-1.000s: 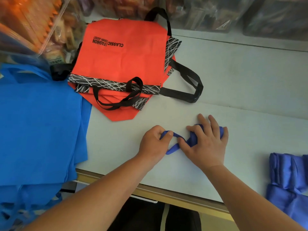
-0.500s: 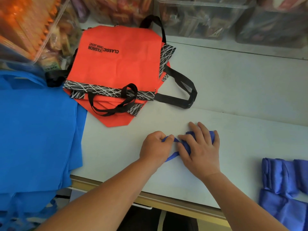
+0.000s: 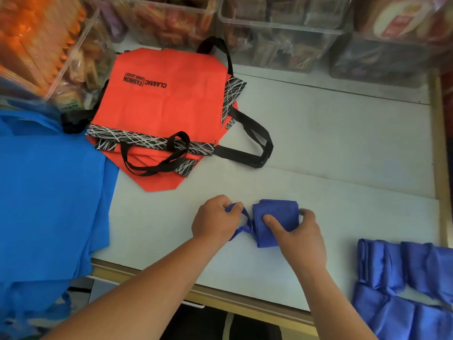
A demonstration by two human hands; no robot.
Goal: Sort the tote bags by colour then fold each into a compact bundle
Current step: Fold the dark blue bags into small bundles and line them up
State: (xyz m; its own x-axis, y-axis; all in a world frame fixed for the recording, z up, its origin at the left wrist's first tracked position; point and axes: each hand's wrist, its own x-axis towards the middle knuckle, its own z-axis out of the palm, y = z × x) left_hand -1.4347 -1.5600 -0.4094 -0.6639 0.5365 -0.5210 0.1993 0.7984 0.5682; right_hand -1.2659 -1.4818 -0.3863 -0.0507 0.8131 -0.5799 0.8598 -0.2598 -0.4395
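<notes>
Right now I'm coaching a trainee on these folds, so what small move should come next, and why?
Probably wind the strap around the folded blue bundle. The left hand grips the loose strap pulled out to the side, while the right hand pins the bundle on the table. The bundle looks fully folded but nothing ties it yet.

Soft, even daylight, faint shadows; edges bend and blur, centre fairly sharp
</notes>
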